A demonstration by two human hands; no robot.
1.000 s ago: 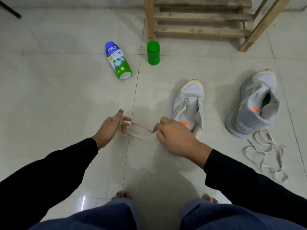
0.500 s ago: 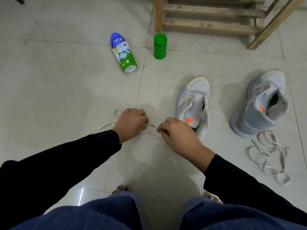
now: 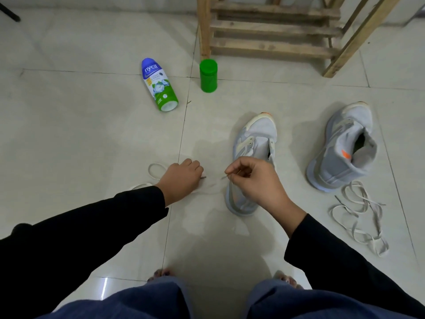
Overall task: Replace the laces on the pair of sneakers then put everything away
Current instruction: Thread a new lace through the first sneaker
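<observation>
**Both hands on a white lace beside a laceless sneaker**

At centre frame, a person crouched on a pale tiled floor (image 3: 69, 139) grips a white lace (image 3: 154, 169) at two places. The left hand (image 3: 181, 178) is curled shut around one end, its dark tip poking out toward the right; a loop of the lace trails to the left of that hand. The right hand (image 3: 253, 180) pinches the other end between thumb and forefinger, just in front of the near sneaker (image 3: 255, 143), which lies on its side. The second sneaker (image 3: 345, 148) lies at right, well apart, with a loose grey lace (image 3: 358, 217) tangled beside it at lower right. A powder bottle (image 3: 158, 85) lies at upper centre, a green container (image 3: 208, 75) stands near it, by a wooden rack (image 3: 271, 26)
</observation>
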